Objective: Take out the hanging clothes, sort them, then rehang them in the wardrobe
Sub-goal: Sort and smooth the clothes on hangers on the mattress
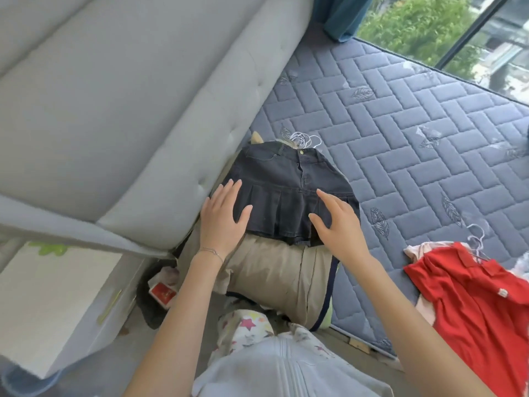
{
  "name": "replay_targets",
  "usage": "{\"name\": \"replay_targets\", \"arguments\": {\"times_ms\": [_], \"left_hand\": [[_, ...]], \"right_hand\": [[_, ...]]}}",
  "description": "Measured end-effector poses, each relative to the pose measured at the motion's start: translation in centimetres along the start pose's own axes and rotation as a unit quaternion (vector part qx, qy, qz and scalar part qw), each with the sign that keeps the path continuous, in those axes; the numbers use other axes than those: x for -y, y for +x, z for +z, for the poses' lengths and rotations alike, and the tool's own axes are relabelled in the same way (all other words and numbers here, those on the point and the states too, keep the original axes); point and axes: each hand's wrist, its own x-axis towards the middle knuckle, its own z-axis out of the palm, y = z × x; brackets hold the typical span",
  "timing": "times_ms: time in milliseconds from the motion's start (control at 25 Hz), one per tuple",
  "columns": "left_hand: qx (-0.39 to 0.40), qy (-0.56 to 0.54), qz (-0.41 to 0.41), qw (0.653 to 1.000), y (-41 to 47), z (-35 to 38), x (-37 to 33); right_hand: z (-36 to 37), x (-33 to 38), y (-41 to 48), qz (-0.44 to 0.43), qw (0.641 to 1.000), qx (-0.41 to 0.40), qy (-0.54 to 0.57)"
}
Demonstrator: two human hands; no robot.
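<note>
A dark denim pleated skirt lies on top of a pile of clothes on the blue quilted mattress. Beneath it lies a beige garment that hangs over the mattress edge. White hanger hooks stick out behind the skirt's waistband. My left hand lies flat with spread fingers on the skirt's left side. At the skirt's right hem, my right hand is open with its fingers spread. A red garment on a white hanger lies at the right of the mattress.
A grey padded headboard runs along the left of the pile. A white bedside unit stands at the lower left, with a red packet on the floor beside it. A window and blue curtain lie beyond the mattress.
</note>
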Motion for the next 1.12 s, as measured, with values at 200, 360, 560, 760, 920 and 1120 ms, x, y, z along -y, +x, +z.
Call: {"name": "replay_targets", "arguments": {"times_ms": [200,360,560,760,920,1120], "left_hand": [[0.050,0.007,0.037,0.998,9.2,2.6,2.5],[0.077,-0.003,0.040,0.996,16.4,7.3,3.4],[0.105,0.027,0.062,0.992,25.1,15.1,5.1],[0.140,0.089,0.036,0.986,32.2,22.0,8.3],[0.105,0.163,0.053,0.980,34.9,25.4,10.8],[0.040,0.162,0.048,0.985,35.6,26.6,11.2]], "right_hand": [[2.2,-0.7,6.8,0.066,0.997,-0.028,0.009],[4.7,-3.6,12.7,0.100,0.995,-0.025,0.013],[9.2,-9.7,20.7,0.116,0.993,-0.010,-0.006],[14.0,-16.4,27.9,0.143,0.989,0.007,-0.026],[16.8,-21.3,32.1,0.165,0.984,0.023,-0.069],[18.1,-23.1,33.4,0.185,0.977,0.032,-0.097]]}}
